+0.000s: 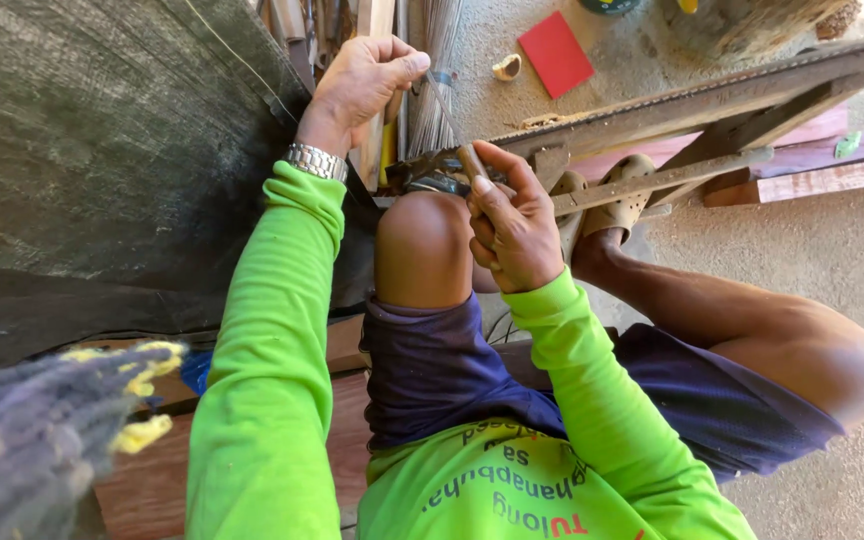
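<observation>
Right at the middle of the action is a thin strip point(442, 100), pale and narrow, running slantwise from just above the bent knee point(422, 250) up toward the top of the frame. The left hand point(362, 85) is up high, fingers curled in and thumb pressed against the forefinger, pinching the upper end of that strip. Down below, the right hand point(512, 235) is closed around a wooden-handled blade point(470, 160), thumb laid along the handle, the tool's tip meeting the lower part of the strip. Whether the blade's edge actually bites the strip, I cannot tell.

Just behind the strip hangs a bundle of thin grey sticks point(437, 60), upright, bound together. On the left wrist sits a metal wristwatch point(316, 161), at the cuff of a bright green sleeve point(272, 330). The right foot in a tan sandal point(612, 205) rests against a long wooden plank point(712, 100) that slants across the ground. Beyond it, a red square card point(555, 53) lies flat on the concrete, with a small pale shell-like piece point(507, 67) just beside it. To the left, a dark woven mat point(102, 160) fills the side of the view.
</observation>
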